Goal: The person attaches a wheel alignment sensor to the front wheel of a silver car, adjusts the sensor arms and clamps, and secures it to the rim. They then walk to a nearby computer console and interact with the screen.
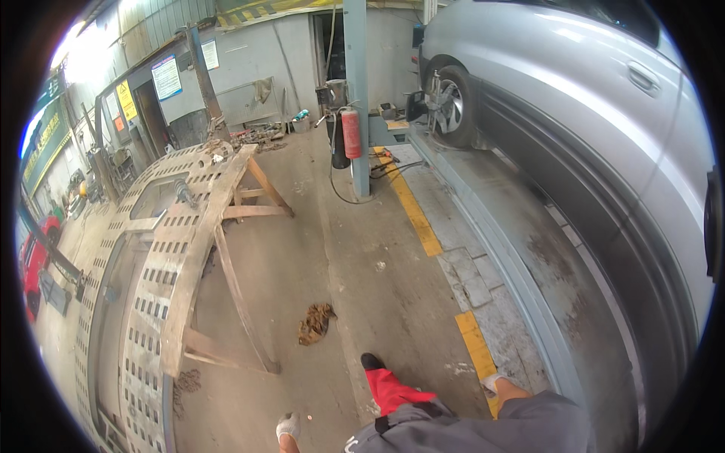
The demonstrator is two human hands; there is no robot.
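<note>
My left hand (pixel 288 426), in a white knit glove, hangs low at the bottom edge, over the concrete floor. My right hand (pixel 496 382), also in a white glove, is beside my grey-clad leg, above a yellow floor stripe (pixel 475 347). Nothing can be seen sticking out of either hand, but the fingers are too small and foreshortened to make out. One of my feet, in a dark shoe (pixel 371 362) below a red trouser cuff (pixel 393 389), is forward on the floor. A crumpled brown rag (pixel 316 324) lies ahead of it.
At the left stands a slotted metal frame bench (pixel 155 279) on angled legs. A silver car (pixel 574 83) rests on a lift ramp (pixel 521 294) at the right. Ahead, a red fire extinguisher (pixel 351 134) is beside a blue-grey post (pixel 358 68), with a hose trailing on the floor.
</note>
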